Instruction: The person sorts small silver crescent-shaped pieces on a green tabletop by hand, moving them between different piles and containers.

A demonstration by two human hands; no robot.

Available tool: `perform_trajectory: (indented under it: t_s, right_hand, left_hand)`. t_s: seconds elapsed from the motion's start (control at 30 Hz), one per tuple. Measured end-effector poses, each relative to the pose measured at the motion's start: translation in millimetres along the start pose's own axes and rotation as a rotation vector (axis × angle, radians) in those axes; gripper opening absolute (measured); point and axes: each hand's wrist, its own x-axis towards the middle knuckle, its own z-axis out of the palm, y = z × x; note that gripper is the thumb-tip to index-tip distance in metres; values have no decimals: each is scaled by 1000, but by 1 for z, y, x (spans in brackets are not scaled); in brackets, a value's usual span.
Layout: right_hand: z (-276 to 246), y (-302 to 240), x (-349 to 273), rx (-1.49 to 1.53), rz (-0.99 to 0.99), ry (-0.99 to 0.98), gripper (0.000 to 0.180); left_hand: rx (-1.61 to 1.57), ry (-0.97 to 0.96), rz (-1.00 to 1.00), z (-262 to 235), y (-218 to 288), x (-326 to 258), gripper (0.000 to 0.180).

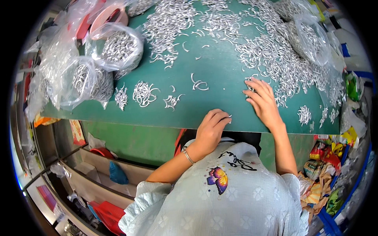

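Note:
Near the front edge of the green table (157, 114), my left hand (212, 129) is closed, with a small curved silver metal piece (230, 118) pinched at its fingertips. My right hand (262, 100) reaches forward to the edge of a large spread heap of curved silver metal pieces (271, 59). Its fingers are stretched and spread, and the fingertips touch or hover over a few pieces at the heap's left side. A couple of loose curved pieces (200, 84) lie on the table ahead of my left hand.
Clear plastic bags (114, 47) full of the same pieces stand at the left, beside a pink basin (110, 17). Another filled bag (311, 41) is at the far right. Small piles (144, 93) dot the left front, and another pile (304, 115) is at the right front.

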Motion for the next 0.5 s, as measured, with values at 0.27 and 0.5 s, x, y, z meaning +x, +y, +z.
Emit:
perform_trajectory:
  t_s: [0.27,0.5]
  right_hand:
    - [-32,26,-1,24,179,200,23]
    - [11,3,32,-150,279,220,13]
  left_hand:
    - [83,-47,-67,0,10,17,33]
    - [193,-152,-94,-12,17,17,34]
